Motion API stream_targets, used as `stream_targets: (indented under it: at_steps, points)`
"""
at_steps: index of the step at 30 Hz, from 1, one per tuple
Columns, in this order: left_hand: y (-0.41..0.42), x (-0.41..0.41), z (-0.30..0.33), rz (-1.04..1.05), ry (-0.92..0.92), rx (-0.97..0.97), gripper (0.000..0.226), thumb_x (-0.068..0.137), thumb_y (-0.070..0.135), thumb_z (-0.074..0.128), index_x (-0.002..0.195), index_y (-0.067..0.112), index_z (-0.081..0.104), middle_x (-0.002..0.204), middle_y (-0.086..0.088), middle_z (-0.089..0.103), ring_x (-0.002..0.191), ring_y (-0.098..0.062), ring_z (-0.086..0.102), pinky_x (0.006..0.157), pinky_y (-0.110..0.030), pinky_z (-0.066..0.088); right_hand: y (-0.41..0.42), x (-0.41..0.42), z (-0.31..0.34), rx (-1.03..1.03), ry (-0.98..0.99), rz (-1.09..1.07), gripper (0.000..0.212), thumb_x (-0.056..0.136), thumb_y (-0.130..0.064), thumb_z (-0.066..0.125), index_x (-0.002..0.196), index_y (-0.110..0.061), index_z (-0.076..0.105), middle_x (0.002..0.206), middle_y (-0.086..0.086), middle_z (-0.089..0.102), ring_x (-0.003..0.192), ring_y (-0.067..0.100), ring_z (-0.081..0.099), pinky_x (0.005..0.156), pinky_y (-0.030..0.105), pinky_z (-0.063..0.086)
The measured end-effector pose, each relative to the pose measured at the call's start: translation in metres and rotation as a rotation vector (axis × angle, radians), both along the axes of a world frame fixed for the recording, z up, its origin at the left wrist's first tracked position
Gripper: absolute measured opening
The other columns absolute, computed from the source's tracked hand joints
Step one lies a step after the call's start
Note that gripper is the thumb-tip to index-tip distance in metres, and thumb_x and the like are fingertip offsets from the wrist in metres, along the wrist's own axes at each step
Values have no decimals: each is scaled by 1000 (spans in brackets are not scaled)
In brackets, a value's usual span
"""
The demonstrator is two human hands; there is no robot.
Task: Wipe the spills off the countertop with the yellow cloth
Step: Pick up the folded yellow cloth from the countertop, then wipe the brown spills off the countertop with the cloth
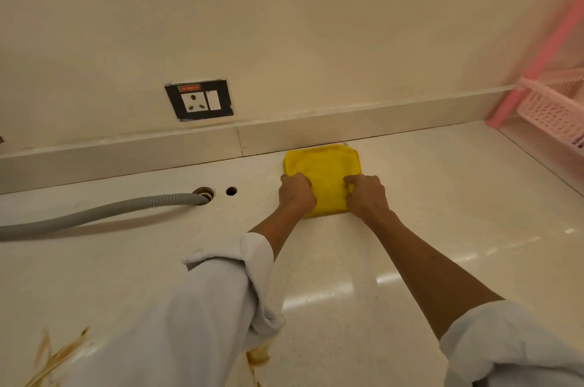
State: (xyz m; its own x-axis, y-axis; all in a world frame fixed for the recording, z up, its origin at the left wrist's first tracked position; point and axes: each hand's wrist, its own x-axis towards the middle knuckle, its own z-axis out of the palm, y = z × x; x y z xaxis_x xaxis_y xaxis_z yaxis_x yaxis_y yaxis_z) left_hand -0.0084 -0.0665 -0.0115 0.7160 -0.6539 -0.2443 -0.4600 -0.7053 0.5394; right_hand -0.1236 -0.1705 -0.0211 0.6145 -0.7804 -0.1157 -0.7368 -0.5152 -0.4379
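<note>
A folded yellow cloth point(325, 171) lies flat on the pale countertop point(442, 212), close to the low back ledge. My left hand point(297, 192) grips the cloth's near left edge with curled fingers. My right hand point(366, 195) pinches its near right edge. Both arms wear rolled-up white sleeves. Brown streaky spills point(55, 358) mark the counter at the bottom left, and another brown smear point(257, 356) shows just beside my left sleeve, partly hidden by it.
A grey corrugated hose point(94, 212) runs from the left into a hole in the counter, with a smaller hole point(231, 191) beside it. A black socket plate point(199, 99) sits on the wall. A pink plastic rack point(550, 108) stands at the right corner.
</note>
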Motion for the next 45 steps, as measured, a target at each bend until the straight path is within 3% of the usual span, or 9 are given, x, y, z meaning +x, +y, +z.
stream_targets:
  at_steps: [4, 9, 12, 16, 26, 30, 34, 42, 45]
  points:
    - [7, 2, 4, 28, 50, -163, 44, 78, 3, 68, 120, 6, 60, 130, -18, 53, 117, -33, 54, 94, -35, 47, 14, 7, 13, 57, -228, -67, 45, 86, -4, 61, 130, -12, 61, 124, 27, 59, 108, 43, 58, 95, 43, 47]
    - [41, 17, 24, 4, -51, -213, 45, 73, -1, 68, 117, 7, 62, 127, -17, 52, 115, -31, 53, 82, -31, 45, 59, 10, 32, 46, -416, -87, 41, 82, -1, 62, 122, -10, 68, 94, 28, 70, 87, 42, 64, 88, 40, 51]
    - [76, 27, 40, 11, -113, -199, 35, 75, 5, 69, 109, 6, 66, 121, -15, 55, 109, -32, 58, 74, -29, 43, 98, 21, 46, 70, -451, -57, 40, 82, -2, 62, 121, -9, 68, 100, 27, 71, 94, 42, 65, 89, 35, 48]
    - [142, 44, 58, 101, -132, -196, 25, 72, 5, 69, 96, 13, 70, 110, -10, 61, 106, -29, 61, 77, -28, 45, 159, 37, 57, 102, -477, 2, 40, 83, -4, 63, 121, -10, 68, 109, 25, 70, 99, 39, 64, 91, 33, 48]
    - [352, 83, 70, 338, -144, -241, 34, 70, 2, 67, 102, 14, 67, 120, -12, 55, 111, -28, 55, 82, -28, 44, 338, 78, 63, 132, -566, 220, 36, 77, -3, 69, 113, -7, 72, 106, 22, 71, 100, 37, 65, 94, 42, 50]
    - [418, 86, 61, 331, -102, -193, 43, 69, -1, 66, 108, 16, 66, 120, -12, 54, 112, -29, 54, 81, -29, 47, 395, 82, 46, 128, -422, 174, 32, 75, -17, 70, 107, -15, 72, 111, 14, 63, 104, 34, 60, 84, 43, 53]
    - [482, 89, 35, 258, -99, -36, 51, 76, 20, 69, 125, 16, 54, 130, -14, 46, 124, -33, 43, 98, -45, 44, 425, 73, 22, 30, -119, 100, 42, 68, -28, 73, 109, -21, 67, 130, 8, 47, 120, 34, 44, 94, 49, 40]
    - [585, 117, -10, 223, -260, 73, 56, 93, 39, 49, 141, 14, 37, 152, -9, 34, 142, -26, 25, 113, -45, 27, 460, 120, 20, -11, -328, 286, 43, 77, -12, 68, 119, -8, 62, 140, 17, 45, 132, 37, 39, 98, 50, 45]
    - [615, 122, -32, 236, -282, 46, 57, 97, 43, 35, 145, 12, 31, 156, -9, 29, 146, -26, 22, 119, -44, 20, 468, 142, 4, -42, -246, 379, 49, 84, -17, 66, 130, -7, 53, 151, 18, 38, 138, 38, 33, 105, 50, 41]
